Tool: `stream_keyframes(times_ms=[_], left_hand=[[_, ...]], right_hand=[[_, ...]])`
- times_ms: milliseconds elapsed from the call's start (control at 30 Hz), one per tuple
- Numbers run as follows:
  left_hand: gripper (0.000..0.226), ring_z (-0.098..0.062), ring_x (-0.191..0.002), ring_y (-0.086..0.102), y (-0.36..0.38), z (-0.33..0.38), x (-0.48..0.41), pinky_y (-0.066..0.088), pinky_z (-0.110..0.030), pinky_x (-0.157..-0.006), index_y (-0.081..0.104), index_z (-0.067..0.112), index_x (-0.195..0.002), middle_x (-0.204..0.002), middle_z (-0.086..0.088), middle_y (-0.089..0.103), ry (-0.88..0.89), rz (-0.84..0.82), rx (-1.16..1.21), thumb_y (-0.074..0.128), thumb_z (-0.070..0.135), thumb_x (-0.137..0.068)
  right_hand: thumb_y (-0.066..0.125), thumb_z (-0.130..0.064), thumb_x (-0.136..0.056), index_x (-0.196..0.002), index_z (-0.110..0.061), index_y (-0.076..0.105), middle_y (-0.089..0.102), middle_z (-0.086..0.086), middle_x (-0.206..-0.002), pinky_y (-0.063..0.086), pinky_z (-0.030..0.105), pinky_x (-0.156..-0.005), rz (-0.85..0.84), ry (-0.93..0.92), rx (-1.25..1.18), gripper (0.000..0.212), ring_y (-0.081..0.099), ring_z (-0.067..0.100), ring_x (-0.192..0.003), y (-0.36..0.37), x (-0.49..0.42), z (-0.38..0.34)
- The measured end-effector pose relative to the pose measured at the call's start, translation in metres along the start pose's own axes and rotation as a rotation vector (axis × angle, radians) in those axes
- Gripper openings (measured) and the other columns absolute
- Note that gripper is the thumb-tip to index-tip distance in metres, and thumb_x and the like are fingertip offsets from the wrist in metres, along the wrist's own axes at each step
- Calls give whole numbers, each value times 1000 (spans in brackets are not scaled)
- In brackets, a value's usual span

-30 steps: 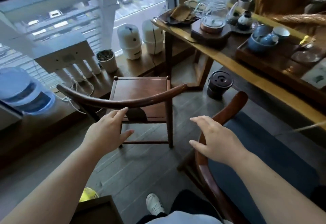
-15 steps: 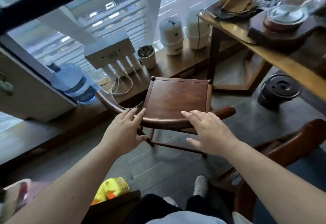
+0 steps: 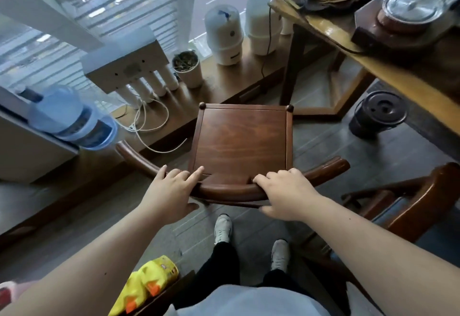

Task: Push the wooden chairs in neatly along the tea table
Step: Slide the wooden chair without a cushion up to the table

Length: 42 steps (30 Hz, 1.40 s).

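At the window end of the tea table [image 3: 348,39], a person's left hand [image 3: 171,193] and right hand [image 3: 286,193], still reaching half a second ago, now grasp the wooden chair [image 3: 240,138] by its curved back rail [image 3: 224,188], fingers over the top and thumbs beneath. Its seat points at the window ledge [image 3: 224,76], left of the table leg [image 3: 291,66]. A dark lidded pot [image 3: 378,114] sits by the table. A second chair [image 3: 423,203], cut off at right, stands near. The grasped chair's legs are hidden.

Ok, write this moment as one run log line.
left hand: grips backrest | right hand: grips backrest | chair: not yet under tea table
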<state>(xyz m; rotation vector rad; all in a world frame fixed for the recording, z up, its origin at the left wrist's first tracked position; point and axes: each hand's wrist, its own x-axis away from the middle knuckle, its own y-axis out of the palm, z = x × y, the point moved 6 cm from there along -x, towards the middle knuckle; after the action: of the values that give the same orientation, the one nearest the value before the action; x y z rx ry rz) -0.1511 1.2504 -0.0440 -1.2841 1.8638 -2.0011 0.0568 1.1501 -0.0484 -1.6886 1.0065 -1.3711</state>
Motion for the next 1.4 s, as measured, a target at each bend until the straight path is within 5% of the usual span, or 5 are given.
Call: stream_keyframes(times_ms=[100, 267, 500, 900, 1400], left_hand=[[85, -20, -121, 50, 4, -15, -18, 33, -42, -106, 9, 29, -151, -129, 7, 57, 87, 29, -17, 55, 54, -84], [51, -22, -83, 66, 3, -24, -38, 47, -34, -66, 45, 34, -127, -90, 6, 67, 249, 13, -5, 52, 41, -77], [20, -24, -68, 63, 3, -21, -43, 50, -34, -59, 54, 29, -94, -77, 4, 65, 391, -79, -33, 50, 33, -74], [22, -20, -69, 62, 9, -13, -36, 48, -32, -60, 54, 32, -98, -78, 7, 64, 457, -127, -90, 48, 33, -77], [30, -23, -74, 65, -28, 59, -60, 44, -30, -58, 54, 32, -102, -79, 4, 67, 655, -24, -270, 48, 28, -74]], right_hand=[[56, -48, -83, -110, -25, 49, 65, -2, -100, 41, 38, -71, -84, 61, -14, 36, 63, 27, -92, -3, -13, -2], [63, -40, -76, -110, -26, 62, 64, -5, -91, 55, 36, -69, -391, 92, -66, 37, 63, 23, -84, -1, -36, -5], [73, -36, -75, -87, -18, 67, 64, 0, -76, 48, 28, -53, -639, 147, -191, 23, 61, 18, -67, 2, -44, -2], [64, -36, -71, -91, -23, 66, 67, -2, -81, 57, 38, -72, -529, 243, -187, 24, 63, 23, -75, 18, -13, -21], [65, -38, -69, -85, -27, 63, 64, -3, -77, 54, 35, -65, -423, 466, -444, 20, 61, 17, -70, 48, 62, 4]])
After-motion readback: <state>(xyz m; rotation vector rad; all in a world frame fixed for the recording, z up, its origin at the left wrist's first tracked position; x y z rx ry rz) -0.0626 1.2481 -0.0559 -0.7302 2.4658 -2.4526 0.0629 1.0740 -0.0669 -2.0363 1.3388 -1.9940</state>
